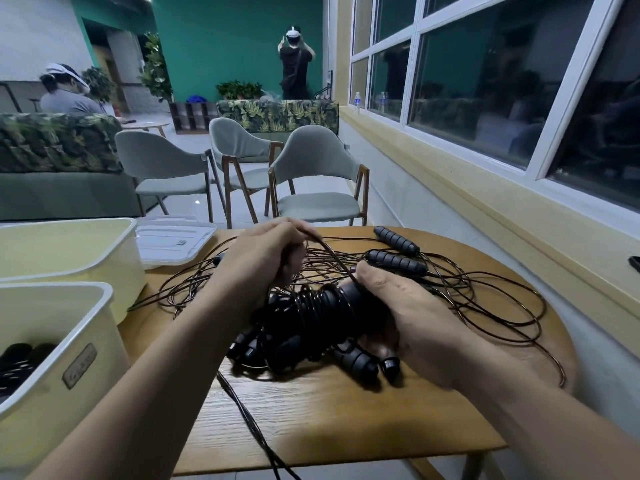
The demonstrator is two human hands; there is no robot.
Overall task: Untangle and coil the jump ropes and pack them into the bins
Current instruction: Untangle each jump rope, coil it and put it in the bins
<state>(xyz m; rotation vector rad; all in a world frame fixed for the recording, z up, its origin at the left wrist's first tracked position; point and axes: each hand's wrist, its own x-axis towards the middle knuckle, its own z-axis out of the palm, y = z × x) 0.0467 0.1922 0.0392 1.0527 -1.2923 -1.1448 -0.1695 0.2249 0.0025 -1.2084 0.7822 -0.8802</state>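
Near bin (86,306) held dark ropes (17,365); right of it, right hand (408,317) clamped the handles (353,296) while left hand (266,258) pinched cord (329,258). Winding probably wanted steady tension, turns laid side by side.

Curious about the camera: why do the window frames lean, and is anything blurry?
Head view: the wide lens bows the window frame and table; the right hand and the rope coil it grips look slightly smeared; dark panes mirror the room.

Teal wall (239,39), grey chairs (315,174), dark windows (485,81)
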